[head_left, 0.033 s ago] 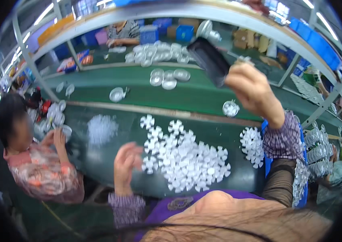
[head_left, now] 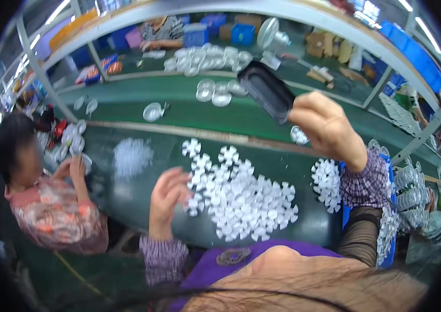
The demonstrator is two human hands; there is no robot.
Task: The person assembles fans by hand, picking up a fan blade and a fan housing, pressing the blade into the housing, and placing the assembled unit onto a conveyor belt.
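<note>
Above the green belt, my right hand (head_left: 327,127) pinches the near end of a black shallow plastic tray (head_left: 263,89), tilted with its hollow side showing. My left hand (head_left: 168,195) holds nothing; its fingers are apart and curled a little, at the left edge of a loose heap of small white fan blades (head_left: 249,203) on the dark green table (head_left: 121,200). A smaller cluster of the same white blades (head_left: 326,184) lies below my right wrist. Whether the left fingertips touch a blade, I cannot tell.
A co-worker (head_left: 54,208) sits at the left, handling white parts. Tiny translucent pieces (head_left: 133,157) form a pile nearby. White round fan grilles (head_left: 154,112) lie on the green belt (head_left: 119,112). A blue bin (head_left: 346,218) of white blades stands at my right, beneath a shelf frame (head_left: 205,11).
The black tray sits a little lower in the picture and shows more of its hollow side. My left hand has risen slightly, toward the blades.
</note>
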